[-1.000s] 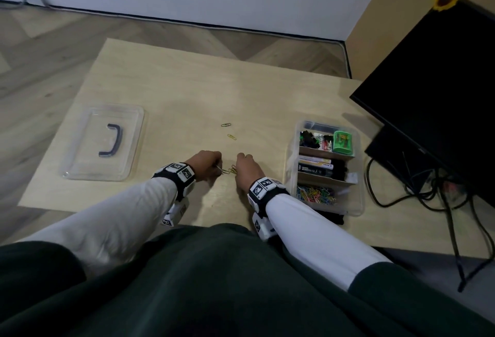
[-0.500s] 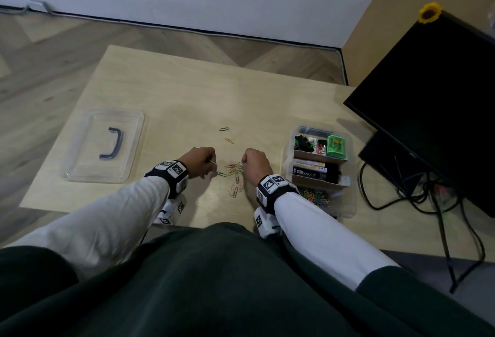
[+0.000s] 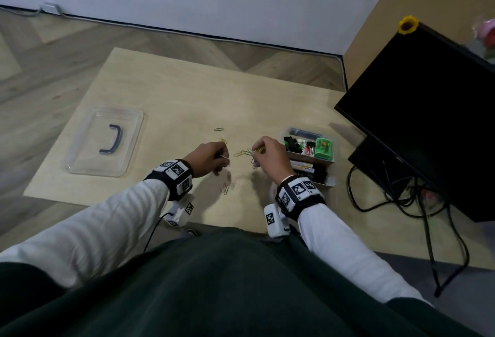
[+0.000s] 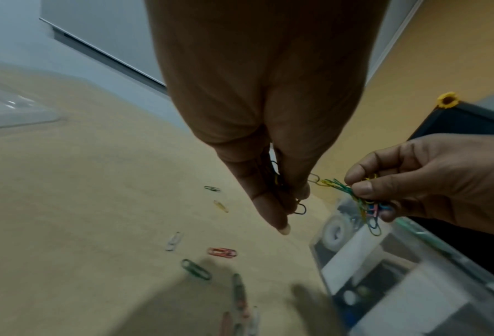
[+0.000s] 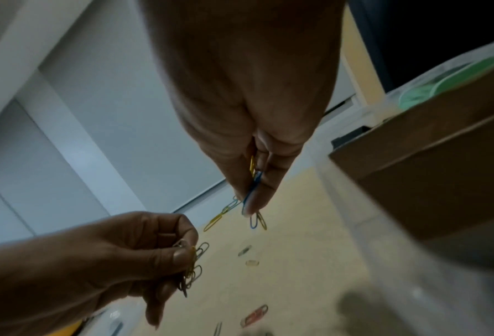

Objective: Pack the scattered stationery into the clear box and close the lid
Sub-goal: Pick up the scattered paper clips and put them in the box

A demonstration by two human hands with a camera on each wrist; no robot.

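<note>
Now both hands are hovering above the table (image 3: 166, 90), each pinching a bunch of paper clips.

Fingers of the left hand (image 3: 207, 158) are curling round a small cluster of clips (image 5: 192, 270); the right hand (image 3: 270, 158) is pinching a colourful tangle (image 4: 363, 202) just beside the clear box (image 3: 328, 181). Loose clips (image 3: 226, 186) are lying on the table between the wrists, with a green clip (image 3: 218, 129) and a yellow clip (image 3: 223, 140) farther off. Well to the left, the lid (image 3: 80, 154) is resting flat.
</note>
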